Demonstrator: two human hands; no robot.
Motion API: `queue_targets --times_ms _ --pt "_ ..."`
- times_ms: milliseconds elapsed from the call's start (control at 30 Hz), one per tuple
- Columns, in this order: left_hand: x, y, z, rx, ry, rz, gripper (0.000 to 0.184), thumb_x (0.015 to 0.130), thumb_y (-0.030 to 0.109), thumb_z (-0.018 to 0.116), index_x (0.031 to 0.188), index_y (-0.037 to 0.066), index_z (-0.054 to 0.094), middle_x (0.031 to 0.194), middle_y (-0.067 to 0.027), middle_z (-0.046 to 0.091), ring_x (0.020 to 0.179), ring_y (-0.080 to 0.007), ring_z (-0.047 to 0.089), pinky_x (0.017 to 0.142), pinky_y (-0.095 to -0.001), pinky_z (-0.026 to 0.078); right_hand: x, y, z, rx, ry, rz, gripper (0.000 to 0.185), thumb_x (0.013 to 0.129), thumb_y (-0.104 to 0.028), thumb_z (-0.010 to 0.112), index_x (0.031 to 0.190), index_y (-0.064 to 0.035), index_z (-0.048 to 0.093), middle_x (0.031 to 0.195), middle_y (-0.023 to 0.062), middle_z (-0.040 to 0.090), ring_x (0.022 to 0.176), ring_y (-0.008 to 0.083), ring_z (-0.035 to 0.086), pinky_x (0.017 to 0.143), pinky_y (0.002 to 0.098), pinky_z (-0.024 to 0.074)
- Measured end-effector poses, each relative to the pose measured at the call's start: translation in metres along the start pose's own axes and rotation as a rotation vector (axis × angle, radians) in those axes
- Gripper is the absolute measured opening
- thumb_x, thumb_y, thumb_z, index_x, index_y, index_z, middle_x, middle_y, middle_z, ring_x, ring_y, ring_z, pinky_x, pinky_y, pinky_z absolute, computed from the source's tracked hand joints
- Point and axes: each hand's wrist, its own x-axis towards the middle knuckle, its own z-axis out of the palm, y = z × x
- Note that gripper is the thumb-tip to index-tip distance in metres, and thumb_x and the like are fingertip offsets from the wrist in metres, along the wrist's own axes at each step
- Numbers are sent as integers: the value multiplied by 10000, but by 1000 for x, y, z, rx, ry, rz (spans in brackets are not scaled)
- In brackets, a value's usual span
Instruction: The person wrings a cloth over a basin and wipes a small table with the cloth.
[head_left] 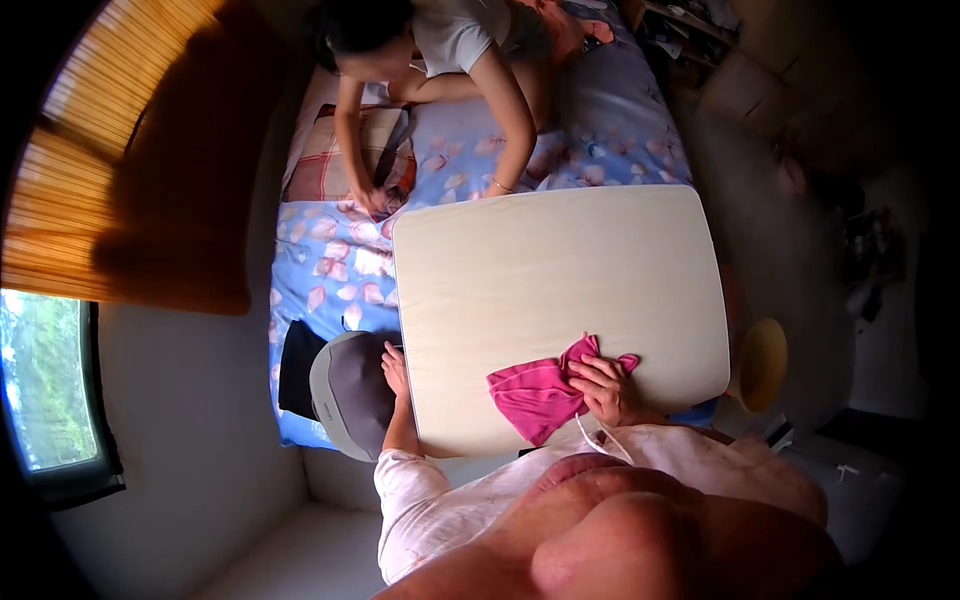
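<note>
A pale wooden board with rounded corners (560, 280) lies in front of me at the edge of the bed. On its near part is a crumpled pink cloth (535, 395). My right hand (603, 388) rests over the right end of this cloth, fingers pressed on it. At the board's left edge, my left hand (396, 370) touches the rim with its fingers stretched out, next to a grey rounded device (355, 390).
Across the board another person (460, 50) leans over the bed (340, 250), one hand near a plaid cloth (330, 150). A yellow bin (762, 365) stands right of the board. An orange curtain (60, 200) and window (45, 380) are at left.
</note>
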Motion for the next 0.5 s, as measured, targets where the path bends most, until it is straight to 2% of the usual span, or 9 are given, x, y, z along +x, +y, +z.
queue_targets --times_ms 33,67,133,167,267,333,367,467,500 --pt "7 0 -11 -179 -23 -33 703 981 176 599 1558 -69 281 1201 -269 533 1080 -430 579 927 -492 522 2 -1 -2 3 4 4 364 861 -75 652 1213 -119 728 1445 61 608 1376 302 507 1106 483 397" --pt "11 1 -23 -169 -22 -23 703 981 176 599 1558 -69 281 1201 -269 533 1080 -430 579 927 -492 522 2 -3 -4 6 7 6 362 858 -71 653 1209 -118 729 1442 61 611 1373 301 510 1108 484 397" --pt "22 8 -49 -510 114 -59 892 905 276 746 1557 -90 258 1263 -320 513 1176 -485 533 1031 -507 461 1 -2 -1 21 31 14 354 856 -64 653 1198 -114 732 1438 61 614 1368 302 516 1112 487 398" --pt "34 5 -53 -606 176 -34 1049 817 344 845 1554 -102 246 1335 -355 483 1246 -509 498 1097 -519 405 1 -1 0 34 38 9 347 858 -65 652 1193 -112 733 1436 61 615 1368 301 515 1112 486 399" --pt "74 17 -83 -565 457 41 958 839 302 820 1526 -114 297 1365 -338 483 1228 -476 517 1072 -502 425 4 -3 -4 58 64 5 329 855 -59 645 1166 -107 742 1417 64 630 1358 305 525 1100 485 413" --pt "100 33 -114 -887 434 -48 927 836 285 817 1512 -115 327 1346 -314 502 1179 -429 541 1032 -460 455 3 -6 -5 74 84 4 319 850 -52 638 1144 -104 750 1399 68 644 1347 310 535 1086 486 426" --pt "122 23 -106 -919 408 -64 892 835 269 809 1501 -111 352 1328 -300 516 1140 -395 551 997 -429 471 3 -6 -5 79 89 2 320 849 -48 639 1146 -100 748 1401 68 642 1350 310 531 1089 485 426" --pt "138 64 -154 -730 524 35 863 828 247 794 1500 -87 368 1329 -305 523 1177 -423 550 1026 -457 462 2 -3 -3 90 119 -5 322 853 -47 640 1155 -95 744 1403 68 641 1355 308 527 1096 481 426" --pt "153 59 -142 -618 579 101 860 823 251 790 1501 -75 374 1351 -320 524 1217 -455 541 1067 -485 441 1 -3 -4 100 103 -2 319 865 -65 648 1168 -96 742 1414 64 634 1362 298 523 1102 480 420"
